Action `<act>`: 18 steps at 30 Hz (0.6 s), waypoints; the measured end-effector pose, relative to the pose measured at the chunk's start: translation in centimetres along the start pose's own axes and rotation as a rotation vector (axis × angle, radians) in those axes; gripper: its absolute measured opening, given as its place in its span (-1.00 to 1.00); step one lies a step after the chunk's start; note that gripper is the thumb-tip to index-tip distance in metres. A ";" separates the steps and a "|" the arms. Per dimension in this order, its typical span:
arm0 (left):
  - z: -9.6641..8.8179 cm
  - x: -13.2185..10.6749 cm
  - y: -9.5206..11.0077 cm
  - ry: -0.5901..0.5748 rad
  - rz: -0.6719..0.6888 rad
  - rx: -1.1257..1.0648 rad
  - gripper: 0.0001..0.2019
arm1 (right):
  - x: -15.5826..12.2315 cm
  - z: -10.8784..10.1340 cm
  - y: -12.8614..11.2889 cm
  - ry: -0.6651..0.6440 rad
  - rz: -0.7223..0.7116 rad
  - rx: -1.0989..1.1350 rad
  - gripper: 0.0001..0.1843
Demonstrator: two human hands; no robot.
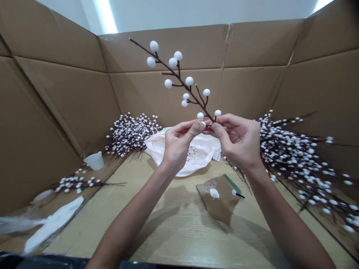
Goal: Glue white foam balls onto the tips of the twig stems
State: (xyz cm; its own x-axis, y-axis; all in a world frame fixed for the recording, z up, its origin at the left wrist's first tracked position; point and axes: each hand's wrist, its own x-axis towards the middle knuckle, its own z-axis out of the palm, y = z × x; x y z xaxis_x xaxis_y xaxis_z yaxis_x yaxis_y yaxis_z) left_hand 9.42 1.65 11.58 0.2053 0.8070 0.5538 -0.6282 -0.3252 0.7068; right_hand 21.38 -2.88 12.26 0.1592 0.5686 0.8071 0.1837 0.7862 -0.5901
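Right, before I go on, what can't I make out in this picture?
All in the head view:
- Lower end of the branch: hidden by the right hand.
- White berry at the left hand: partly covered by its thumb.
- Part of the white bag: behind the hands.
- Right-side branch pile: cut off by the right edge.
- Marks on the cardboard piece: too small to read.
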 end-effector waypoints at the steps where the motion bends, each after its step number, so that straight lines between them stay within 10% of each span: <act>1: 0.0 0.0 0.0 0.001 0.001 0.005 -0.82 | 0.0 0.0 0.0 0.003 -0.004 -0.004 -0.90; 18: 0.0 -0.1 -0.3 -0.004 0.065 0.040 -0.82 | -0.1 0.3 0.0 0.033 -0.040 0.001 -0.95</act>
State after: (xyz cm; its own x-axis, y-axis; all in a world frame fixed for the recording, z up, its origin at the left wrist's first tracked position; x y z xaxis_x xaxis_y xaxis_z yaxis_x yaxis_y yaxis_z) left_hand 9.52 1.66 11.31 0.1674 0.7816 0.6009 -0.6099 -0.3967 0.6860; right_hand 21.11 -2.85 12.18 0.1837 0.5285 0.8288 0.1891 0.8084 -0.5575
